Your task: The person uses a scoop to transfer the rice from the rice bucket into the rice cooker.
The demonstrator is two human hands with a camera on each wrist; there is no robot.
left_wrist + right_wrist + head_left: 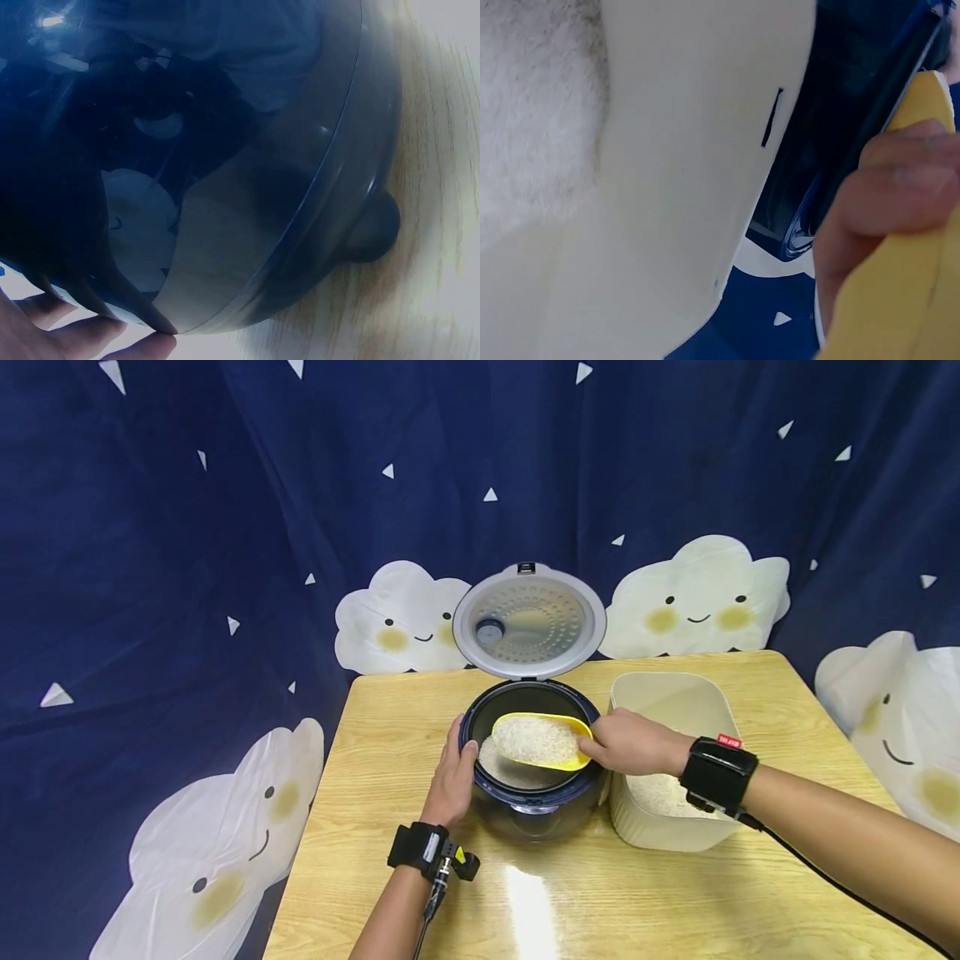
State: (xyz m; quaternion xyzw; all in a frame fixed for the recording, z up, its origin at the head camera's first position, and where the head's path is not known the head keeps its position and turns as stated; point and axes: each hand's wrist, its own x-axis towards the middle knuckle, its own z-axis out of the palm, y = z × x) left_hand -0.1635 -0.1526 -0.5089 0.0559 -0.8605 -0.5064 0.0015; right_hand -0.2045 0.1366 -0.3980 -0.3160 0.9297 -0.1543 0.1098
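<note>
A dark blue rice cooker (534, 793) stands mid-table with its round lid (528, 622) swung up at the back. White rice (504, 767) lies in its pot. My right hand (626, 743) grips a yellow scoop (540, 742) heaped with rice, held over the pot's opening. In the right wrist view the fingers (900, 187) curl round the yellow scoop (900, 300). My left hand (452, 777) rests against the cooker's left side, fingers at the rim. The left wrist view is filled by the glossy cooker body (225, 165), with fingertips (75, 337) at the bottom left.
A cream tub (660, 706) with rice in it stands right of the cooker, touching it; its wall (667, 187) fills the right wrist view. The wooden table (390, 727) ends against a dark blue curtain with cloud faces. A wrist cable trails toward the front right.
</note>
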